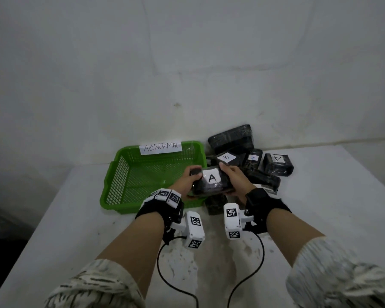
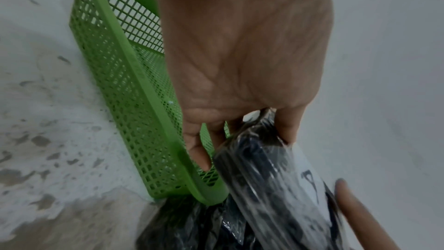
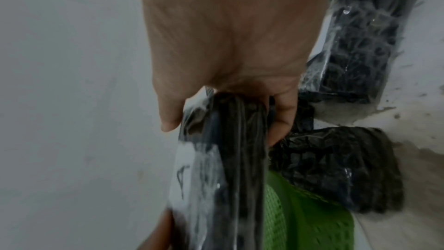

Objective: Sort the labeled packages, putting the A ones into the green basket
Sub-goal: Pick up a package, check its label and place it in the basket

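both hands point(image 1: 211, 181) clasped round a glossy, film-wrapped black "a" package point(image 1: 210, 182), beside the green mesh basket point(image 1: 120, 178)

Dim, flat, cool-grey light throughout, no distinct source; soft shadows only, under the forearms and the green basket point(image 1: 111, 181) on the table point(image 1: 65, 218), and the head view bows straight lines toward its edges with corners falling darker. Small glare spots sit on the clear wrap of the black packages point(image 3: 355, 45), and the held package point(image 2: 276, 187) shows pale sheen over its label. Both wrist views are soft and smeared, worst at the lower edge, with the left hand point(image 2: 240, 54) and right hand point(image 3: 228, 35) large, close and slightly blurred.
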{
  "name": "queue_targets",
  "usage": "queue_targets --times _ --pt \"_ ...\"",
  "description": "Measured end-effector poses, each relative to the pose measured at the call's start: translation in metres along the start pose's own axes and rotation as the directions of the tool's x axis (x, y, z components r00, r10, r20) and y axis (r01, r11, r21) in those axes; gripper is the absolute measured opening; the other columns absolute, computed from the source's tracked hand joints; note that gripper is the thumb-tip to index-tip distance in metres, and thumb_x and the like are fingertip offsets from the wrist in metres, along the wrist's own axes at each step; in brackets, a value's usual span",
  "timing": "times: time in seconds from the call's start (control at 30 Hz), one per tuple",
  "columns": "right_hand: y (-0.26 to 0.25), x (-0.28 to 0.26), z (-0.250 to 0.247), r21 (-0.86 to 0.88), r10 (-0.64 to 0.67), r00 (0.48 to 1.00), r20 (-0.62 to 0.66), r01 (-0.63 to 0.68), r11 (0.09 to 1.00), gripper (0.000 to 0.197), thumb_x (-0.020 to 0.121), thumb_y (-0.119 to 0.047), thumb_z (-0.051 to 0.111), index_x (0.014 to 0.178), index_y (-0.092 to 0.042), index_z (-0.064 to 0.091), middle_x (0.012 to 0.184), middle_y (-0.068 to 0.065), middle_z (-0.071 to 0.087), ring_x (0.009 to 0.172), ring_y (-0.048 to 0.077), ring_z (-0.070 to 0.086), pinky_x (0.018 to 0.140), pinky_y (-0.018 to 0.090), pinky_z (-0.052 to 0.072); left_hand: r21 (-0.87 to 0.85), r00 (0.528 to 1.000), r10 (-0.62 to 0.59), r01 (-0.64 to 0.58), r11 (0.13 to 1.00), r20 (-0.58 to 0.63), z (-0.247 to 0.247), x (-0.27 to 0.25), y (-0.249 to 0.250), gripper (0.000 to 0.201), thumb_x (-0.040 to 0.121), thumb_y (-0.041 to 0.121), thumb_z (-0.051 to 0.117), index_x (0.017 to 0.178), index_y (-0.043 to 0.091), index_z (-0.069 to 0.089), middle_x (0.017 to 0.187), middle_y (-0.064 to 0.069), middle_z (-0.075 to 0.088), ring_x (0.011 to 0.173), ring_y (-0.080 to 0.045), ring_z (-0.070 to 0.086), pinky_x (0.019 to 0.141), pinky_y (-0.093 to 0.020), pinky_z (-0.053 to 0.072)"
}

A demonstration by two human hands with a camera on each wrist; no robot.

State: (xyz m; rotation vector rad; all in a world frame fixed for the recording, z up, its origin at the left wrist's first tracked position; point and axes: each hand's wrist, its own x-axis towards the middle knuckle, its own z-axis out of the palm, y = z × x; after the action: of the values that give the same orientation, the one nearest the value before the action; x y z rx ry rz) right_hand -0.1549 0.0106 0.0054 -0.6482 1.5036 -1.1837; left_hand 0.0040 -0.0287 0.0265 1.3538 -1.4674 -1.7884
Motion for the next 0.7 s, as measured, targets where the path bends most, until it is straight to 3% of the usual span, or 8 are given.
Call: queue_targets --times 0.17,0.27,0.33,0.4,0.5,0.6,0.7 --pt "0.002 -0.005 0.024 -0.029 -0.015 0.999 0.037 0.016 0.999 0.052 0.096 -0.048 0.046 0.121 -0.003 0.051 0.107 0.011 0.062 0.087 0.022 0.061 0.057 0.026 0.046 -0.098 0.997 0.015 -0.022 0.995 -0.077 -0.007 -0.012 0.0 0.036 0.098 0.023 0.044 0.133 0.018 0.037 0.117 -0.008 0.045 0.09 -0.024 0.052 0.065 -0.033 0.049" --pt "0.003 -0.009 0.035 0.032 0.039 0.996 0.082 -0.042 0.999 0.042 0.095 -0.046 0.049 0.121 -0.012 0.044 0.116 0.011 0.057 0.1 0.026 0.058 0.066 0.034 0.052 -0.105 0.991 0.077 -0.089 0.991 -0.113 -0.019 -0.014 -0.001 0.042 0.097 0.01 0.046 0.137 0.011 0.035 0.121 -0.012 0.047 0.077 -0.012 0.052 0.057 -0.024 0.05" --pt "0.001 -0.016 0.038 0.068 0.088 0.985 0.149 -0.099 0.993 0.037 0.093 -0.038 0.057 0.119 -0.018 0.042 0.118 0.008 0.054 0.102 0.027 0.057 0.062 0.037 0.054 -0.125 0.99 0.096 -0.109 0.986 -0.104 -0.027 -0.015 0.0 0.043 0.096 0.006 0.045 0.138 0.009 0.035 0.133 -0.018 0.045 0.083 -0.017 0.054 0.064 -0.024 0.051" --pt "-0.001 -0.02 0.041 0.101 0.078 0.983 0.168 -0.096 0.99 0.036 0.092 -0.025 0.062 0.121 -0.018 0.041 0.118 0.007 0.053 0.1 0.024 0.058 0.057 0.036 0.056 -0.191 0.993 0.083 -0.097 0.977 -0.08 -0.033 -0.018 0.003 0.043 0.097 0.006 0.044 0.138 0.012 0.035 0.136 -0.019 0.043 0.094 -0.025 0.053 0.077 -0.036 0.05" --pt "-0.004 -0.023 0.047 0.138 0.017 0.992 0.129 -0.035 0.99 0.032 0.091 -0.018 0.062 0.119 -0.017 0.044 0.117 0.008 0.054 0.095 0.022 0.059 0.054 0.032 0.057 -0.333 0.998 0.045 -0.055 0.941 -0.037 -0.036 -0.021 0.003 0.047 0.096 0.008 0.046 0.14 0.02 0.034 0.127 -0.015 0.049 0.086 -0.024 0.057 0.073 -0.04 0.051" --pt "-0.005 -0.025 0.054 0.173 -0.01 0.995 0.095 -0.007 0.985 0.034 0.092 -0.017 0.061 0.12 -0.016 0.043 0.119 0.008 0.053 0.093 0.021 0.06 0.061 0.036 0.058 -0.44 0.999 0.03 -0.023 0.898 0.01 -0.043 -0.022 -0.002 0.065 0.09 -0.007 0.048 0.142 0.028 0.031 0.128 -0.014 0.046 0.089 -0.025 0.056 0.073 -0.038 0.05" --pt "0.0 -0.029 0.06 0.146 -0.03 0.992 0.122 0.012 0.989 0.051 0.086 -0.008 0.067 0.126 -0.016 0.036 0.117 0.005 0.054 0.094 0.019 0.06 0.069 0.036 0.058 -0.457 0.996 0.058 -0.02 0.889 0.069 -0.052 -0.026 -0.004 0.073 0.087 -0.016 0.045 0.143 0.029 0.029 0.131 -0.016 0.043 0.092 -0.027 0.055 0.077 -0.04 0.048"
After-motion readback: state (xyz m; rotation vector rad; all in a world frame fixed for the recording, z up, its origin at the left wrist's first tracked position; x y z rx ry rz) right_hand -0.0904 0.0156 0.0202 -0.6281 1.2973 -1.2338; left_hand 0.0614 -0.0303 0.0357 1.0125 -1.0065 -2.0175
